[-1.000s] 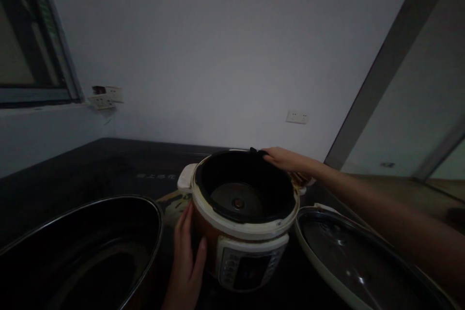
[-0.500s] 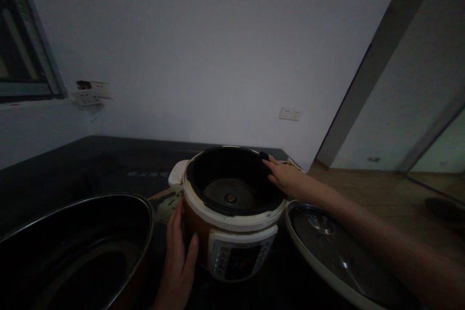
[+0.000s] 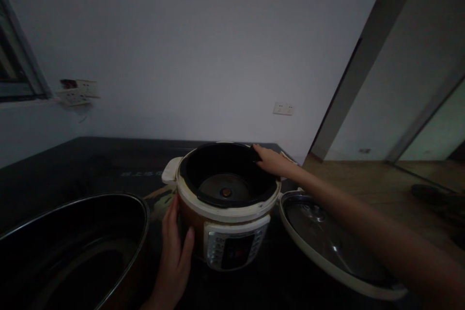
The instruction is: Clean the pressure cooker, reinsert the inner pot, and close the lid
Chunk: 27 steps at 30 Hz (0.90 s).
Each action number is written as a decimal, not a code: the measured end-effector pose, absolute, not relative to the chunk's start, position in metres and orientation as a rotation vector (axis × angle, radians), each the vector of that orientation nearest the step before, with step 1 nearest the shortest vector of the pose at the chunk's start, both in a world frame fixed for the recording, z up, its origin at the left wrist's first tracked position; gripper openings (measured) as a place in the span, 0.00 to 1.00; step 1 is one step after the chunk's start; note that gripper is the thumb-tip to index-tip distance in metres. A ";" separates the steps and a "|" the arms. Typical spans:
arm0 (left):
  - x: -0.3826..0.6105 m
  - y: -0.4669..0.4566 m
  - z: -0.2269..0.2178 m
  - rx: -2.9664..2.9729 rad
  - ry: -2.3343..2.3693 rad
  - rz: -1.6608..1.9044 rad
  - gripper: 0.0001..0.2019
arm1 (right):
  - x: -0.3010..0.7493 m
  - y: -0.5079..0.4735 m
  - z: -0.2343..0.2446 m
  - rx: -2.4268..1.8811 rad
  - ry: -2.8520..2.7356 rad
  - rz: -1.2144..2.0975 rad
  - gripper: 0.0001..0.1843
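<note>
At the middle of the dark surface [image 3: 90, 164] stands the open pressure cooker [image 3: 225, 211], panel facing me. My left hand [image 3: 174, 247] lies flat against its left wall, fingers spread, clasping nothing; my right hand [image 3: 271, 162] rests on the far right rim, and I cannot tell whether its fingers grip. A lid [image 3: 327, 247] lies just right, a dark basin [image 3: 90, 232] left.

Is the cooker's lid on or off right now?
Off. The cooker stands open-topped, its heating plate showing; the lid lies beside it on the counter.
</note>
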<state>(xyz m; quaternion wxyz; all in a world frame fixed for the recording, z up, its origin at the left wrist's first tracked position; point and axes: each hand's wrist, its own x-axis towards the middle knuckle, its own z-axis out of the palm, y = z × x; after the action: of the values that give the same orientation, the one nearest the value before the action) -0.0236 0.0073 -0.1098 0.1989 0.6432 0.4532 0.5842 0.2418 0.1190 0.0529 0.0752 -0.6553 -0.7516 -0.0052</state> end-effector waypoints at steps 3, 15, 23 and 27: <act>-0.023 0.007 -0.109 1.799 1.271 1.640 0.28 | 0.243 0.108 0.053 -1.965 -2.210 -0.006 0.27; -0.024 0.007 -0.107 1.809 1.244 1.643 0.28 | 0.254 0.021 0.034 -1.660 -2.061 0.119 0.26; -0.024 0.005 -0.106 1.763 1.225 1.639 0.28 | 0.250 -0.003 0.007 -1.430 -1.888 0.184 0.26; -0.024 0.006 -0.106 1.752 1.243 1.651 0.29 | 0.244 0.008 -0.003 -1.324 -1.717 0.203 0.24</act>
<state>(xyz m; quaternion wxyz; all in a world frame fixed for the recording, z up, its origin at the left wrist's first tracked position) -0.0238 0.0059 -0.1064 0.2146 0.6315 0.4482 0.5952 0.2444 0.0083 -0.0031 0.4636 -0.5387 -0.6986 0.0827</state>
